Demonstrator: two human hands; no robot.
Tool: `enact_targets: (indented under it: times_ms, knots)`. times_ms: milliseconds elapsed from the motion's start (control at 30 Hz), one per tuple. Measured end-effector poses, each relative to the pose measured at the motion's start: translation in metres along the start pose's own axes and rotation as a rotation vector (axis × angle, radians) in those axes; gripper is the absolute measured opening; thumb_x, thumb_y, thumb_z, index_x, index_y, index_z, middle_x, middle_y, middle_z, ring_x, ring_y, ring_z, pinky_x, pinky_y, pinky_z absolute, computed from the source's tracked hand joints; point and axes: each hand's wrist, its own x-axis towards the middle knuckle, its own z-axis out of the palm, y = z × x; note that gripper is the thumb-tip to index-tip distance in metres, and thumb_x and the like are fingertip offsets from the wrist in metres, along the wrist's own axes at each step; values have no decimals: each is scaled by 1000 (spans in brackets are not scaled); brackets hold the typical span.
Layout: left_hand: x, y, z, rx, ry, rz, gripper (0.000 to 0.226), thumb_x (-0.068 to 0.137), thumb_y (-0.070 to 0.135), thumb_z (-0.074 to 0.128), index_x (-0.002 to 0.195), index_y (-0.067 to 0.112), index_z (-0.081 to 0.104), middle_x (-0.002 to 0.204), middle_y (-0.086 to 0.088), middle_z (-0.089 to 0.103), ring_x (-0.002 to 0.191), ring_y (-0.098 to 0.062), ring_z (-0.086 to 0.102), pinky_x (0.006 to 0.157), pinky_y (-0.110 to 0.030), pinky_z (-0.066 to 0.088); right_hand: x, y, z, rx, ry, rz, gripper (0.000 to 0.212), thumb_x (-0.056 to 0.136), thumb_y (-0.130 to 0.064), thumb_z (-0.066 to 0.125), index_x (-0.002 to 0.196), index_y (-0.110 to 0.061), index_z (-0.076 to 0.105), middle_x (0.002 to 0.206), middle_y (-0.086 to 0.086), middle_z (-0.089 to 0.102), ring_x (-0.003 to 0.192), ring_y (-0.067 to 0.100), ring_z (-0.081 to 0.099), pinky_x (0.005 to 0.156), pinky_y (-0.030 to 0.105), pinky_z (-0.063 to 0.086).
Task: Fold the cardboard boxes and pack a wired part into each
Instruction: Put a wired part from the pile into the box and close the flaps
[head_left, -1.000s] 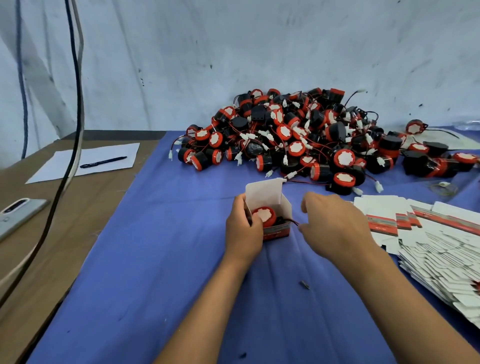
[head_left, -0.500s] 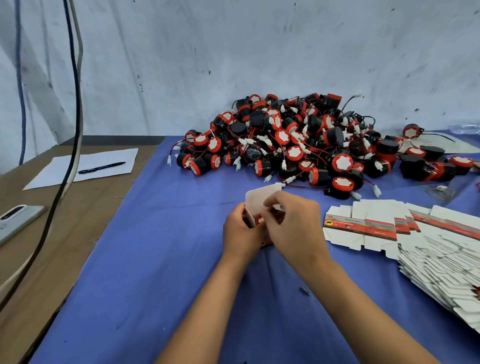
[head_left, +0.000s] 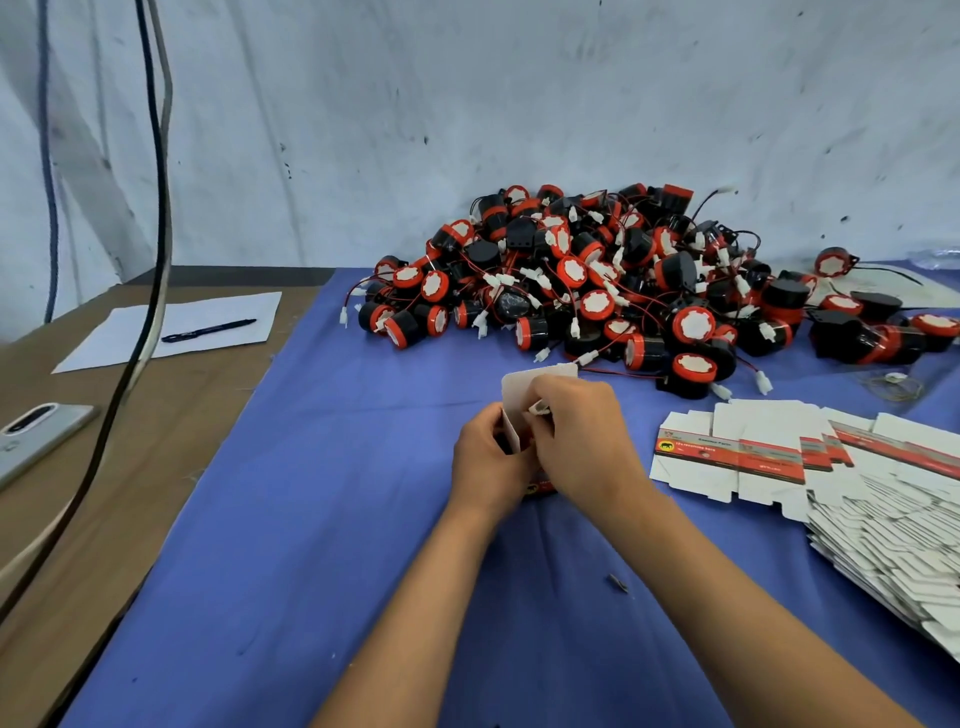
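- the person is on the packing step for one small cardboard box (head_left: 522, 410), which sits on the blue-covered surface (head_left: 311, 519) about midway across, in front of the heap.
- the left hand (head_left: 485, 457) is wrapped around the box's near side, steadying it with its flap standing up.
- the right hand (head_left: 582, 436) is curled over the opening and pinches a white connector (head_left: 539, 408); it looks like the lead is being tucked in. the part itself is hidden under the hands.
- next, i'd judge, the wire has to go fully inside and the raised flap be folded down without catching the lead.
- the pile of wired parts (head_left: 597, 280) lies along the far edge, near the box; one red lead trails just behind it.
- flat box blanks (head_left: 779, 457) fan out toward the right edge.
- bare blue cloth lies to the left and toward the near edge; paper and pen (head_left: 208, 330) lie on the far left corner.
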Motion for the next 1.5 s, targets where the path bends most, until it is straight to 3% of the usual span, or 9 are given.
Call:
enact_targets:
  times_ms: [267, 467, 600, 667, 800, 1000, 1167, 1300, 1500]
  knots:
    - [3, -5, -3, -35, -88, 29, 16, 87, -1, 73, 85, 12, 65, 78, -12, 71, 67, -15, 60, 54, -27, 49, -16, -4, 13, -86, 112, 122, 14, 79, 0, 54, 79, -11, 64, 72, 5, 65, 70, 31, 56, 61, 40, 46]
    - [3, -6, -4, 17, -93, 65, 6, 88, -2, 68, 92, 1, 64, 89, -24, 71, 74, -20, 59, 63, -40, 50, -11, -5, 1, -164, -73, 116, 17, 95, -21, 53, 97, -26, 69, 89, -2, 72, 86, 25, 62, 68, 35, 45]
    - [4, -6, -5, 74, -86, 100, 26, 89, 1, 65, 75, 22, 58, 63, 13, 63, 56, -1, 50, 52, -23, 44, -12, -9, -3, -132, -160, 56, 13, 100, -27, 49, 98, -21, 61, 87, 0, 64, 83, 25, 57, 63, 35, 39]
    - [3, -6, -4, 92, -83, 97, 27, 87, 1, 66, 72, 18, 53, 57, 15, 56, 50, 1, 42, 48, -17, 38, -12, -9, -3, -153, -177, -2, 4, 99, -19, 50, 98, -18, 47, 77, -1, 54, 75, 27, 55, 62, 37, 34]
    - [-1, -2, -5, 66, -101, 106, 25, 76, 3, 65, 69, 22, 51, 55, 14, 57, 55, -7, 47, 53, -27, 41, -6, -8, -9, -108, -256, 14, 8, 98, -18, 59, 96, -16, 51, 87, 2, 62, 83, 27, 60, 71, 42, 49]
    - [-2, 0, -14, 12, -245, 89, 28, 69, 7, 79, 92, 17, 66, 86, 3, 74, 78, -12, 64, 69, -35, 57, 3, 1, -18, 18, -282, 88, 10, 86, -22, 76, 77, -24, 81, 82, -4, 74, 83, 14, 64, 57, 15, 40]
    - [1, -2, -37, -44, -452, 45, 51, 76, 7, 89, 121, 16, 67, 116, -11, 74, 112, -28, 70, 101, -43, 57, 3, 7, -22, -41, -304, 150, 14, 85, -22, 70, 76, -25, 80, 72, -3, 71, 73, 18, 63, 60, 33, 51]
    - [-1, -2, -31, 75, -325, 102, 49, 68, 1, 89, 110, 10, 67, 103, -15, 72, 97, -39, 70, 88, -56, 59, -3, 1, -15, -85, -262, -38, 15, 84, -10, 62, 79, -14, 76, 74, 4, 69, 73, 25, 62, 64, 40, 51]
    - [1, -4, -31, 159, -275, 136, 44, 68, 2, 93, 105, 11, 70, 99, -6, 75, 95, -26, 71, 87, -46, 61, 0, 5, -22, 112, -423, -52, 25, 92, -3, 59, 91, -16, 81, 90, 1, 76, 82, 17, 66, 72, 33, 52]
